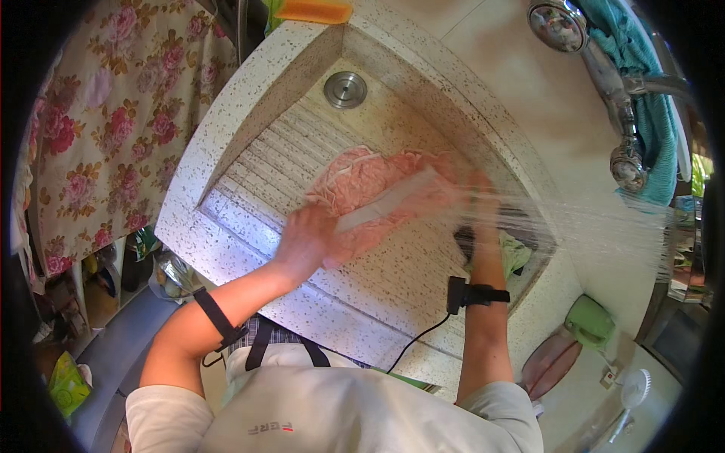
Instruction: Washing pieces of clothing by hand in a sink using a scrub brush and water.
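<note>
A pink cloth garment with white edging [362, 175] lies spread on the ribbed washboard floor of a speckled stone sink [187, 175]. My left hand [308, 232] is on the lower left end of the garment, its fingers curled at a pale band in the cloth. At the garment's right end, my right hand [481, 192] is blurred behind water spraying in from the right; its grip cannot be made out. The spray crosses my right wrist. Beneath my right forearm, a light green cloth [512, 252] and a dark item lie in the sink's right corner.
A round metal drain [345, 89] sits at the sink's far end, with an orange item [314, 10] on the rim above. A shower head [558, 25] and teal cloth [657, 136] are at the upper right. A flowered curtain [124, 124] hangs on the left.
</note>
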Tool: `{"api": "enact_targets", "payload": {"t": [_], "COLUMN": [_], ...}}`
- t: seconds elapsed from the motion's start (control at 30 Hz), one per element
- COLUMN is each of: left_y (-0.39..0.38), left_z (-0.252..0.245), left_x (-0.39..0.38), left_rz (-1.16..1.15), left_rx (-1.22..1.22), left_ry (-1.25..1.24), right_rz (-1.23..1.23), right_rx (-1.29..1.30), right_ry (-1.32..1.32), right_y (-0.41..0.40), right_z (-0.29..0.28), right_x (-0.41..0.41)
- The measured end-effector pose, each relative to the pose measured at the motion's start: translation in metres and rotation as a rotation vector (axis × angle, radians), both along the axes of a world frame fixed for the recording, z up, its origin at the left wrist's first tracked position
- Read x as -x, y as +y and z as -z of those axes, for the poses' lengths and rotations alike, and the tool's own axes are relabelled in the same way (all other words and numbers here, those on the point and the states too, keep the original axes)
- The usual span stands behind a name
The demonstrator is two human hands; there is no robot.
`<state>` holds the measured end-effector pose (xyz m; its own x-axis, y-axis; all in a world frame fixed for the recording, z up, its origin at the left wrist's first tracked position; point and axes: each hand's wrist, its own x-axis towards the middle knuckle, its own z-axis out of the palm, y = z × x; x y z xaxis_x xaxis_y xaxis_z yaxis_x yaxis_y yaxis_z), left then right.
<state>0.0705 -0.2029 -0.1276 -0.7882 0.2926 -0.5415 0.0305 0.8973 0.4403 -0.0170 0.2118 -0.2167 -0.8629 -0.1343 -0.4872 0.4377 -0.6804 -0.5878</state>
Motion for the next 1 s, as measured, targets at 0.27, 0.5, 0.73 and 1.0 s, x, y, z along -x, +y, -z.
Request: {"api": "enact_targets", "payload": {"t": [0.27,0.5,0.73,1.0], "left_y": [0.056,-0.012,-0.01,-0.013], "left_z": [0.103,0.036,0.042,0.033], "left_x": [-0.038,-0.059,-0.054,-0.056], "left_rz": [0.239,0.516,0.519,0.486], "left_rx": [-0.22,-0.335,-0.473,-0.386], "left_ry": [0.213,0.34,0.258,0.303], "right_rz": [-0.368,-0.608,-0.715,-0.572], "right_rx": [-0.903,-1.316,-2.164,-1.609], "right_ry": [-0.07,0.605,0.981,0.493], "right_y": [-0.08,-0.233,-0.077,-0.196], "right_z": [0.07,-0.032,0.033,0.004], "right_x": [-0.017,-0.149,-0.021,-0.107]}}
